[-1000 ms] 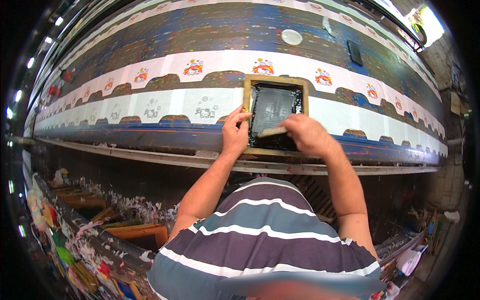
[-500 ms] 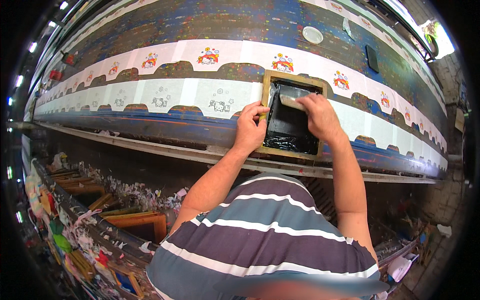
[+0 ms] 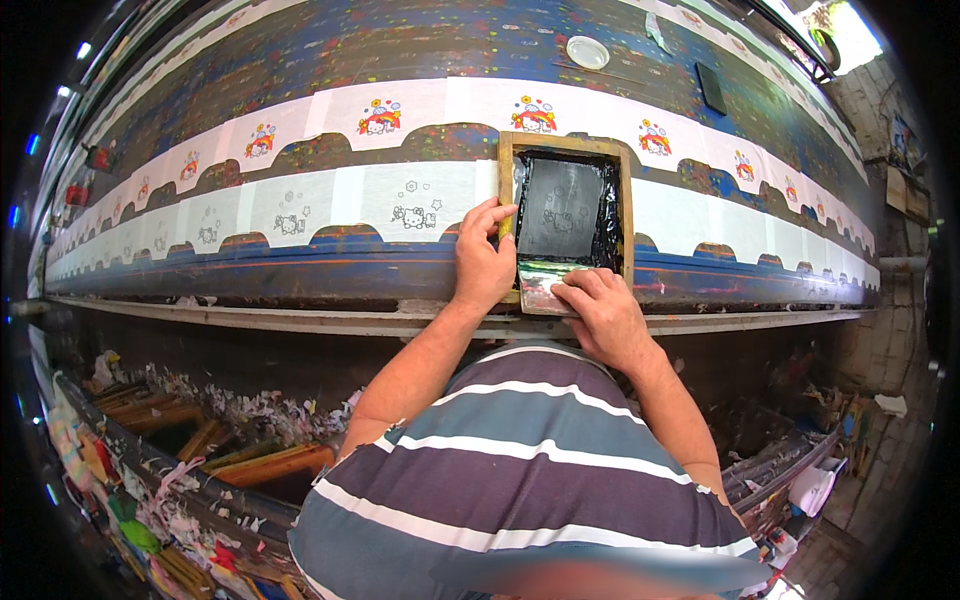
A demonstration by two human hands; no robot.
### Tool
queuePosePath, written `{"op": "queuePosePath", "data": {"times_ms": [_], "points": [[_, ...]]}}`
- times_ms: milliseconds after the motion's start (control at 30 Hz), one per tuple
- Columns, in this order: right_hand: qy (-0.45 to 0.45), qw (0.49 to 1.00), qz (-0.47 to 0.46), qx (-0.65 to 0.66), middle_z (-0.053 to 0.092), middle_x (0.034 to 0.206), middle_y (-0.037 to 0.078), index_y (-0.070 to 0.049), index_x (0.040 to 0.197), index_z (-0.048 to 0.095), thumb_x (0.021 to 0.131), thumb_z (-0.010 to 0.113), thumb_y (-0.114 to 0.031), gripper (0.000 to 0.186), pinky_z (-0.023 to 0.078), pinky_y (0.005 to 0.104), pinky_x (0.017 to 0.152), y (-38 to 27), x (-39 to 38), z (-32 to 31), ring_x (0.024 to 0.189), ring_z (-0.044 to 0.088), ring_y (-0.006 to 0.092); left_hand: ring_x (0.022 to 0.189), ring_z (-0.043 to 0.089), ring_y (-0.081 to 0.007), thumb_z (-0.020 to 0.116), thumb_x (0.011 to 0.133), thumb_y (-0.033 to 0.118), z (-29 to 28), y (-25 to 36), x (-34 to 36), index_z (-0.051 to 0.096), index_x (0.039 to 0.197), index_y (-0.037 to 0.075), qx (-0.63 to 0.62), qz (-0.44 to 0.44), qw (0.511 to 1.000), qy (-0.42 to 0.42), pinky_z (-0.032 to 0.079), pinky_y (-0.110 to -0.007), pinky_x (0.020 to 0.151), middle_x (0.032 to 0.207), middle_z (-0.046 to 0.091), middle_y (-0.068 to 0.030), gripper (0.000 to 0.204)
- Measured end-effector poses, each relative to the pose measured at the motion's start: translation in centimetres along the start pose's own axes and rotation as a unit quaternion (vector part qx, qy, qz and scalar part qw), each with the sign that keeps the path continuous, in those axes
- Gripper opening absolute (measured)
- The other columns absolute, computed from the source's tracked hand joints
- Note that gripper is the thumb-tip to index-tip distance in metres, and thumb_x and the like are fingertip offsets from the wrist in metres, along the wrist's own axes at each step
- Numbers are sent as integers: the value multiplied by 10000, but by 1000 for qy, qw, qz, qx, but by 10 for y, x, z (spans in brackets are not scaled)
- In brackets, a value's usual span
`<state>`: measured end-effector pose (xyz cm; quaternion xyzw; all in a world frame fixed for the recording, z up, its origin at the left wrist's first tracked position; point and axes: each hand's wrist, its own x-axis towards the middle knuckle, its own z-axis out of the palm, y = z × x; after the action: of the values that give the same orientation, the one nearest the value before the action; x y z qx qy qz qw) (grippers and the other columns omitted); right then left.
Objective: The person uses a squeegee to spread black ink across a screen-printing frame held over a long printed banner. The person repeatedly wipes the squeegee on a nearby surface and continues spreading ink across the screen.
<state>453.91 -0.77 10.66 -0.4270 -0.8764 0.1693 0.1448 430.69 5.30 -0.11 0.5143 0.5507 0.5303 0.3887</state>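
A: What's going on with the hands?

B: The left hand (image 3: 483,262) is gripping the left edge of the wooden screen-printing frame (image 3: 565,215) — fingers curled over it. The frame is lying flat on the white fabric strip (image 3: 380,195) on the long printing table (image 3: 300,50).

A: And the other?

B: The right hand (image 3: 603,318) is clamping the squeegee (image 3: 545,285) at the frame's near end — fingers pressed together.
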Motion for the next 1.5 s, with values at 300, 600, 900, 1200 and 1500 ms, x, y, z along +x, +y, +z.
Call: {"op": "queuePosePath", "data": {"times_ms": [300, 600, 900, 1200, 1500], "points": [[255, 933, 214, 138, 735, 1376, 195, -28, 1301, 781, 973, 819, -57, 331, 532, 489, 1132, 40, -42, 18, 1302, 688, 393, 1520, 587, -436, 722, 856, -70, 2, -1, -10, 816, 1325, 57, 115, 62, 991, -8, 453, -503, 1291, 1615, 601, -283, 494], [272, 903, 210, 258, 785, 1355, 162, -26, 1279, 795, 979, 857, -117, 320, 510, 457, 1195, 65, -83, 25, 1330, 703, 350, 1582, 551, -416, 650, 833, -127, 28, 19, -14, 833, 1207, 30, 91, 59, 994, 15, 400, -491, 1329, 1631, 608, -281, 445], [294, 893, 223, 258, 799, 1329, 153, -25, 1277, 804, 965, 856, -89, 323, 505, 458, 1199, 149, -158, -18, 1333, 696, 338, 1529, 578, -412, 666, 835, -133, 155, 34, -39, 837, 1191, 57, 79, 115, 990, 26, 424, -481, 1305, 1622, 600, -266, 438], [270, 919, 197, 207, 779, 1360, 155, -40, 1287, 796, 963, 848, -62, 329, 506, 505, 1200, 208, -200, -58, 1375, 680, 387, 1521, 565, -405, 661, 820, -129, 233, 38, -51, 843, 1165, 64, 80, 87, 993, 28, 401, -487, 1311, 1623, 619, -253, 435], [141, 989, -44, 2, 717, 1306, 142, -77, 1283, 780, 825, 909, -158, 483, 539, 517, 1102, 177, -161, -78, 1310, 682, 376, 1529, 577, -396, 677, 820, -117, 237, 28, -47, 851, 1187, 68, 83, 37, 996, 22, 415, -473, 1307, 1624, 632, -256, 447]]}}
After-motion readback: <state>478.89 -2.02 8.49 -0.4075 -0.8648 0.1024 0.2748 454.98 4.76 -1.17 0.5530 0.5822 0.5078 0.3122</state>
